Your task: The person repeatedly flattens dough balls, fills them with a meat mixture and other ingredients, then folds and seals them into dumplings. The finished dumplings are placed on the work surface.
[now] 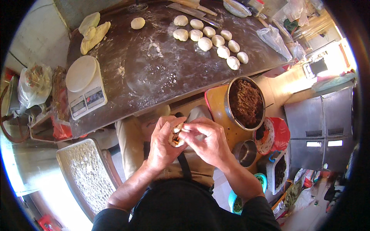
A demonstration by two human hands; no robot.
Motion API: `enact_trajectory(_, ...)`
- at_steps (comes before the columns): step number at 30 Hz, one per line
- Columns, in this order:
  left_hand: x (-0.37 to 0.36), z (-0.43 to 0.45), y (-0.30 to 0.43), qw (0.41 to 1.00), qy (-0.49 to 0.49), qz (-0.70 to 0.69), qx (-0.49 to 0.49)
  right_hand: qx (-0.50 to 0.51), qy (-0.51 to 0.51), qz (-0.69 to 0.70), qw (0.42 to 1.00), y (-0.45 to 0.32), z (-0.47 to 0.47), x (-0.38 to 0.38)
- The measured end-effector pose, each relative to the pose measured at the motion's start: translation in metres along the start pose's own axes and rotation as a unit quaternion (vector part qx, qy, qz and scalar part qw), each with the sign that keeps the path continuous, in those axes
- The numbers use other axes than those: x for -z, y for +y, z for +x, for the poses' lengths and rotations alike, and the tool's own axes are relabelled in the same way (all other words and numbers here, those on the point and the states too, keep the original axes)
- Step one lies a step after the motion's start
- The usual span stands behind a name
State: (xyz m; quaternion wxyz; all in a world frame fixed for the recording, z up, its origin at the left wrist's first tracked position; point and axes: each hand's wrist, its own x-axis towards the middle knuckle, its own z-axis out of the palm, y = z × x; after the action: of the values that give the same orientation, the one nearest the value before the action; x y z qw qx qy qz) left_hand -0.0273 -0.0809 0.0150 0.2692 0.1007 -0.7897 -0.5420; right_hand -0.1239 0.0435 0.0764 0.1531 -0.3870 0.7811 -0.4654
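Above my lap, a filled dough bun point(175, 139) sits cupped in the fingers of my left hand point(162, 141). Its top gapes, and dark filling with orange bits shows inside. My right hand point(209, 140) pinches the dough rim between thumb and fingertips. Much of the bun is hidden behind the fingers. Beyond both hands is the front edge of a brown, flour-dusted work table point(138, 78). Several rounded dough pieces point(205, 44) lie in loose rows at its far right, and a single dough ball point(138, 23) rests further left.
A white digital kitchen scale point(86, 86) and a dough slab point(94, 37) occupy the table's left. To the right, a metal bowl of brown filling point(245, 102) stands on a yellow board point(215, 99) near a red container point(280, 134). A floured tray point(86, 173) lies lower left.
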Motion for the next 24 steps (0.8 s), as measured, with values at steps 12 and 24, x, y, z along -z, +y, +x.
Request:
enact_trajectory(12, -0.003, 0.001, 0.008, 0.999, -0.012, -0.021, 0.035, 0.06, 0.008, -0.11, 0.992, -0.006, -0.006, -0.002)
enact_trajectory(24, -0.002, 0.004, 0.014, 0.998, -0.04, -0.013, 0.05, 0.041, -0.014, -0.069, 0.997, -0.014, -0.004, 0.012)
